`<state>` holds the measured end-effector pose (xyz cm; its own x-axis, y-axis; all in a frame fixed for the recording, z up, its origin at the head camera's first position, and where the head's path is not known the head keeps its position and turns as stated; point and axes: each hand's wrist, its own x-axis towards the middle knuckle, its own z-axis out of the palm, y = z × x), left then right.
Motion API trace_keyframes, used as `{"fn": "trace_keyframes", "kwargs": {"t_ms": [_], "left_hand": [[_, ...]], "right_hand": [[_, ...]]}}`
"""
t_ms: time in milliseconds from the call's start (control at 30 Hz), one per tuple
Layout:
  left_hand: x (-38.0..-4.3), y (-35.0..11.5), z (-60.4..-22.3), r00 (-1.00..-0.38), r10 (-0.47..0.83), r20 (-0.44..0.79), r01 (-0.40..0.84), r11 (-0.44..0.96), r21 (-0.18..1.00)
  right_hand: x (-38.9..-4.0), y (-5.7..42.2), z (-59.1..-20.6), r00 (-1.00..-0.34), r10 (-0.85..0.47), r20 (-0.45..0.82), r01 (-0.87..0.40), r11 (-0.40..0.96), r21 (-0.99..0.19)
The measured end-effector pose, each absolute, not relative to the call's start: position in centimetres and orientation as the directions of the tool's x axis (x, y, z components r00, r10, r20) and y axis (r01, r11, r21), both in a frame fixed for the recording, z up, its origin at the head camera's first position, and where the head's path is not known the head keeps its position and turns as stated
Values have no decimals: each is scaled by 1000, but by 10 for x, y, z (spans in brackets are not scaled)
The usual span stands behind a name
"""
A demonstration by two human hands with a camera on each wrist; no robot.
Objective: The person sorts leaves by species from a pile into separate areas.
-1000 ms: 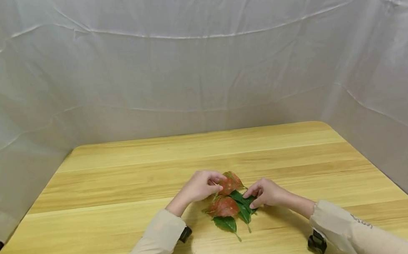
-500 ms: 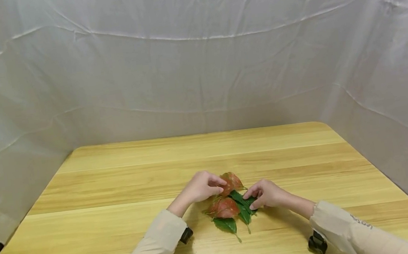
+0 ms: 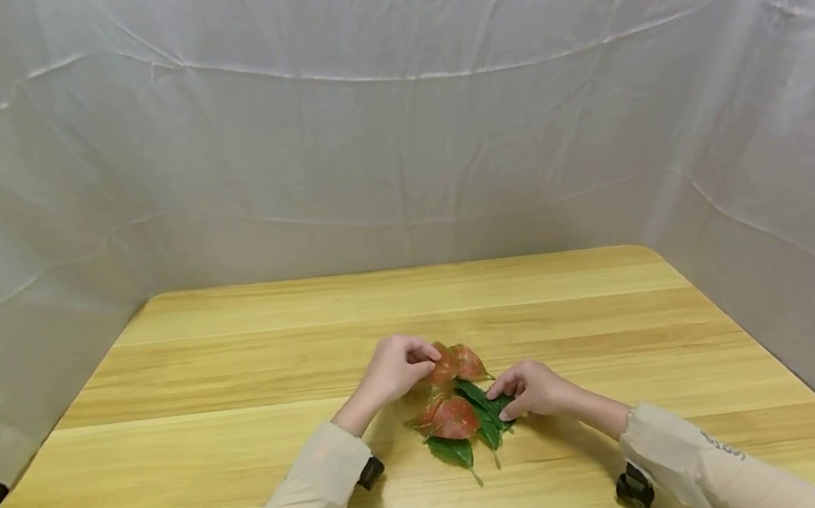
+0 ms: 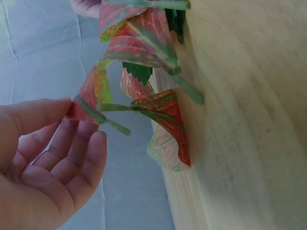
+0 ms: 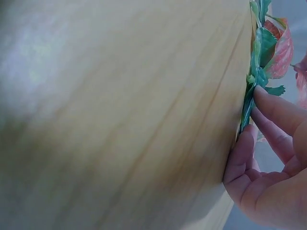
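Several red and green artificial leaves lie in a loose cluster on the wooden table. In the head view my left hand [image 3: 396, 367], at the cluster's far left, pinches a red leaf [image 3: 444, 365]. The left wrist view shows that red leaf [image 4: 86, 103] between thumb and forefinger, raised off the tabletop. At the cluster's right side my right hand [image 3: 534, 389] has thumb and forefinger on a dark green leaf [image 3: 502, 403], which lies low against the table. Between the hands are another red leaf [image 3: 456, 418] and a green leaf [image 3: 451, 450] with its stem toward me.
The light wooden table [image 3: 239, 365] extends around the leaves on all sides. A pale grey cloth [image 3: 395, 146] hangs behind it and at both sides. Dark devices, one a black wrist device [image 3: 634, 488], sit under both sleeve cuffs.
My left hand has shifted slightly left and away from me, drawing the red leaf with it. The right hand has stayed almost still on the green leaf.
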<state>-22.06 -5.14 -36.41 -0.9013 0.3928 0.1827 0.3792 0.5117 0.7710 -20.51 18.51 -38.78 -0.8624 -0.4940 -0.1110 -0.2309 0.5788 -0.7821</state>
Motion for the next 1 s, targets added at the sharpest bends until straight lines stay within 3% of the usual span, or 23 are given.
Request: {"fn": "trace_keyframes", "kwargs": {"t_ms": [1000], "left_hand": [[-229,-83,-367,-958,178,225,285,522,804]], "right_hand": [[-206,185,-388,-862,-498,-92,-257,587,-767]]}}
